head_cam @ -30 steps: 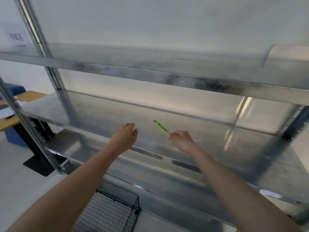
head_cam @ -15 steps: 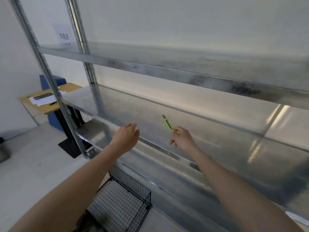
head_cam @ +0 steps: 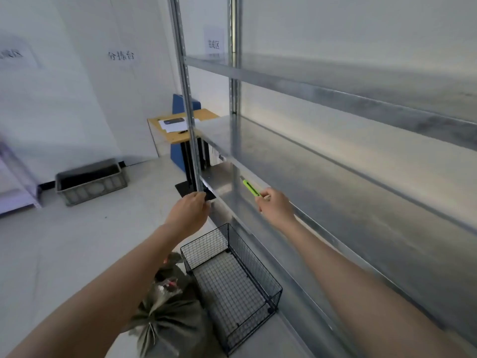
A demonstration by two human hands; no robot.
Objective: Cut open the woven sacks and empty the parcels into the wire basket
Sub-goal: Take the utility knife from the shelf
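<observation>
Right hand (head_cam: 277, 206) around green cutter (head_cam: 251, 187)

shelving rack (head_cam: 335, 161): galvanised metal, dull sheen | wire basket (head_cam: 232, 280): black wire mesh | sack (head_cam: 167, 321): olive woven cloth, matt | utility knife (head_cam: 251, 188): glossy green plastic | desk top (head_cam: 180, 136): wood-look | crate (head_cam: 90, 182): grey plastic

The slim lime-green plastic utility knife (head_cam: 251, 188) contrasts with the rectangular black wire basket (head_cam: 256, 264), which shows a square-grid pattern. The bunched olive-green woven sack (head_cam: 170, 321) sets off the silver-grey steel shelving (head_cam: 335, 192), which is mottled darker.
</observation>
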